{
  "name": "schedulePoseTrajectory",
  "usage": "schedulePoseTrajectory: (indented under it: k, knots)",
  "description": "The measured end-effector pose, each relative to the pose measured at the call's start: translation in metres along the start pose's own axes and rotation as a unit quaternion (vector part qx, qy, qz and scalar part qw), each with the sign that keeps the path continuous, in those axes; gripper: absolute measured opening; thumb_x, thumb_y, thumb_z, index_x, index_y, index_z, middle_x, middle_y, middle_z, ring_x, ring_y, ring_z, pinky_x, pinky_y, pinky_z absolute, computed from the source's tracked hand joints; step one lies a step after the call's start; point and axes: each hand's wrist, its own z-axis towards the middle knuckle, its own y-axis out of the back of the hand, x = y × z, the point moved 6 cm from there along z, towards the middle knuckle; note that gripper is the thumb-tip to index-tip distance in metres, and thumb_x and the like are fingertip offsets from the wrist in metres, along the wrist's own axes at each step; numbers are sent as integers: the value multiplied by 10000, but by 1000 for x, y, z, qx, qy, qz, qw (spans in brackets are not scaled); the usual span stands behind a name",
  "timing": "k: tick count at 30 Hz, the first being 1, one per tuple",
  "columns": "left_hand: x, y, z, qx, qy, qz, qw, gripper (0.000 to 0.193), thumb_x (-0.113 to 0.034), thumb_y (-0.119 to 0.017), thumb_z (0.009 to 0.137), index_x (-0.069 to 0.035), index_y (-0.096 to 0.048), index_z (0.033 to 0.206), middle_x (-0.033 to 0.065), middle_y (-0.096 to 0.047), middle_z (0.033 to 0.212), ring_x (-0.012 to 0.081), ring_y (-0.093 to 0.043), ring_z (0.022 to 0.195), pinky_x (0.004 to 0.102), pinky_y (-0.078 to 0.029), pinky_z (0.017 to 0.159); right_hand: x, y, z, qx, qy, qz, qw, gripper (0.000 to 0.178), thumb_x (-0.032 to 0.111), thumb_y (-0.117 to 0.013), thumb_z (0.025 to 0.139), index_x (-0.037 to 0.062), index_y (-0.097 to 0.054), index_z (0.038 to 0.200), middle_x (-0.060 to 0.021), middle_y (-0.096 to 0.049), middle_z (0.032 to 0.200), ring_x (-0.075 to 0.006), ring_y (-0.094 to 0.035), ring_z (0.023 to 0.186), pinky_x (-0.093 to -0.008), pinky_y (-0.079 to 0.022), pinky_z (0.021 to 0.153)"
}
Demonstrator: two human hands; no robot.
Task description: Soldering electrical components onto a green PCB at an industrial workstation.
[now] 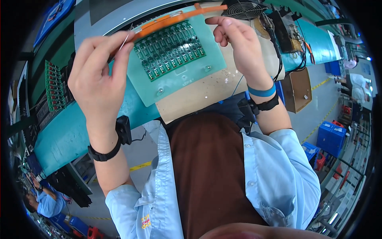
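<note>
My left hand (pixel 99 71) is raised at the left of a translucent green fixture plate (pixel 187 77). Its thumb and fingertips pinch a thin shiny metal strip (pixel 124 42), whose exact kind I cannot make out. Those fingertips are beside one end of an orange bar (pixel 159 24), which slants above the plate's far side. Set in the plate is a green circuit board panel (pixel 171 49) with rows of small components. Over the plate's right side, my right hand (pixel 238 42) points its index finger left below the bar's other end, remaining fingers loosely curled; nothing shows in it.
Brown board (pixel 179 107) lies under the plate on the teal bench (pixel 63 133). More circuit boards (pixel 54 85) stand in a rack at left. A round fan grille (pixel 242 10), black cabled device (pixel 286 32) and cardboard box (pixel 298 91) are at right. Other people work farther off.
</note>
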Motion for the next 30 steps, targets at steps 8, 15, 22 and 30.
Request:
schedulePoseTrajectory:
  k: [8,15,22,30]
  knots:
    - [7,11,-38,-5,177,-308,935,552,53,-676,888,-56,-580,1420,17,-663,914,15,-532,763,171,-376,574,-15,9,-19,64,-108,191,974,384,305,-505,1063,-15,-681,1180,-17,-675,866,-87,-578,803,-236,-453,745]
    - [10,18,-88,62,278,-223,932,824,50,-649,907,-67,-239,1612,-3,-625,871,-2,-444,651,157,-344,567,-44,5,-47,109,-173,-17,979,318,235,-629,996,-7,-692,1193,7,-653,792,-65,-543,675,-249,-454,622]
    - [28,-41,-114,157,327,-80,929,920,20,-748,851,-133,-263,1617,-15,-583,771,20,-421,608,188,-367,562,-50,-1,-50,59,17,-269,961,326,121,-716,902,34,-692,1215,-19,-601,680,-99,-524,549,-262,-450,532]
    - [40,-57,-117,155,311,-39,937,935,-1,-789,816,-161,-311,1605,-6,-552,736,69,-427,576,234,-415,583,-46,0,-52,11,76,-285,955,396,87,-769,846,32,-676,1227,-56,-607,685,-156,-558,546,-287,-484,551]
